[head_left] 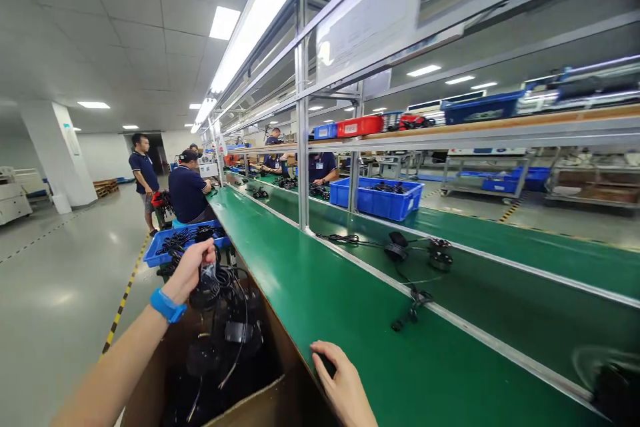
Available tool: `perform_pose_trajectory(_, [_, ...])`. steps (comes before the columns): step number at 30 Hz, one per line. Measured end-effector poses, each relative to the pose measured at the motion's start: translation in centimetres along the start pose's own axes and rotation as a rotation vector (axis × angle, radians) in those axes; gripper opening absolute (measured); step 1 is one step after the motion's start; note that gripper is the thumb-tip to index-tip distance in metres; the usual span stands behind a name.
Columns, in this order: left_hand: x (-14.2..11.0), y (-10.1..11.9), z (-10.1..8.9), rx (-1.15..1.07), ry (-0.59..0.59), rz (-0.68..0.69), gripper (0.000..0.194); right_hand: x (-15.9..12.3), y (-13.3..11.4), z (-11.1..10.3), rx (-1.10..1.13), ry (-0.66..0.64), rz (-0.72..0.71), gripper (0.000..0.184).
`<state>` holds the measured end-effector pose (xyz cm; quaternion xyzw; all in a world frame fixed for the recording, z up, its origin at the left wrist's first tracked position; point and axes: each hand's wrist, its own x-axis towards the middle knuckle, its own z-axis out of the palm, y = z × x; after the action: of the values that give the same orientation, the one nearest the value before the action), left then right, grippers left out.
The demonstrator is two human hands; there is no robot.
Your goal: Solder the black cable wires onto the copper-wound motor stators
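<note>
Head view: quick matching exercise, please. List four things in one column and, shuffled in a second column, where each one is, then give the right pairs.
Things:
1 left hand
2 right hand
3 blue wristband
4 red case

Places:
A on the upper shelf
B around the left wrist
C on a black item at the edge of the green belt
D gripping a black cable bundle above the cardboard box

Pairs: 1-D, 2-C, 3-B, 4-A
</note>
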<state>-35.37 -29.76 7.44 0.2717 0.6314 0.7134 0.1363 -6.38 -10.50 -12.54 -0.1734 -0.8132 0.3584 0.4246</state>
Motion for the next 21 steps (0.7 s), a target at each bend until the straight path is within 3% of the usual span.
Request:
perform_pose_trajectory(5, [0.9, 8.8, 5.0, -0.145, -0.141, 0.074, 0.032, 0.6, -1.0, -1.9, 0.175, 0.241, 0.2, 0.041])
perform_pose_trajectory(8, [0.9, 11.7, 9.0, -0.234, -0.242, 0.142, 0.027, 0.1, -1.0, -3.6, 0.146, 0.358, 0.24, 0.039])
perform_pose_trajectory(10, [0.7, 12.3, 11.6, -0.27, -0.311, 0.186, 0.028, -0.6, -0.9, -5.0, 0.105, 0.435, 0.255, 0.036])
perform_pose_trajectory(14, [-0.5, 9.6, 16.2, -0.23, -0.523, 0.135, 0.035, -2.3, -0.7, -9.0, -0.009, 0.635, 0.264, 0.033])
perform_pose_trajectory(18, [-3.8, 3.1, 19.9, -0.139, -0.732, 0.006, 0.04, -3.1, -1.6, -13.6, -0.109, 0.78, 0.203, 0.028])
perform_pose_trajectory(21, [-8.4, -2.4, 22.1, -0.072, -0.827, -0.072, 0.045, -1.8, -3.6, -16.2, -0.199, 0.714, 0.08, 0.023])
